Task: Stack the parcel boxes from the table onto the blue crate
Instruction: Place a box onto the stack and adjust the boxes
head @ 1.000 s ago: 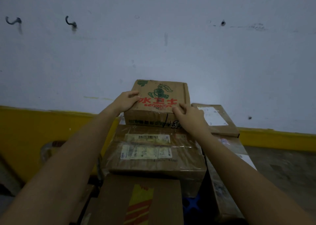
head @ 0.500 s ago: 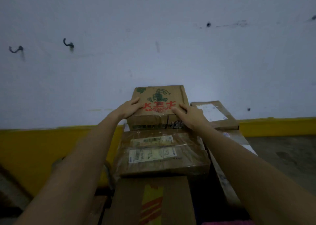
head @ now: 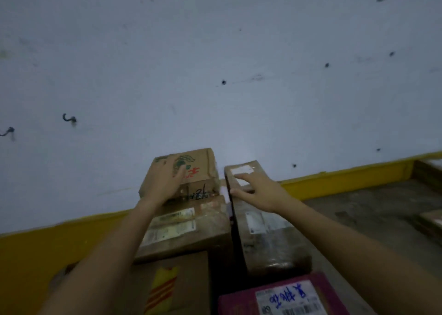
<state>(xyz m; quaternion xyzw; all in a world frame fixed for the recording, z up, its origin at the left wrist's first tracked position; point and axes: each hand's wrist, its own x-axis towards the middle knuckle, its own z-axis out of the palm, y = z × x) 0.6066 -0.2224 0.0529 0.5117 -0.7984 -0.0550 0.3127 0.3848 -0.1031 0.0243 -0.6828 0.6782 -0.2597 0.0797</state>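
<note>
A small brown box with green and red print (head: 201, 171) sits on top of the stack, against the wall. My left hand (head: 162, 183) lies flat on its top with straight fingers. Under it lies a taped box with shipping labels (head: 191, 231). To the right, a flat brown box with a white label (head: 248, 168) tops a second pile. My right hand (head: 256, 190) hovers over or touches it, fingers spread and relaxed; contact cannot be told. The blue crate is hidden under the boxes.
A long taped parcel (head: 270, 240) lies below the right hand. A box with yellow and red stripes (head: 172, 286) and a pink parcel with blue handwriting (head: 287, 295) are nearest me. More boxes (head: 430, 219) sit at the far right on the grey floor. The wall is close behind the stack.
My right hand left the printed box and moved right onto the flat labelled box. My left hand slid from the box's side onto its top. The view tilted and shifted right.
</note>
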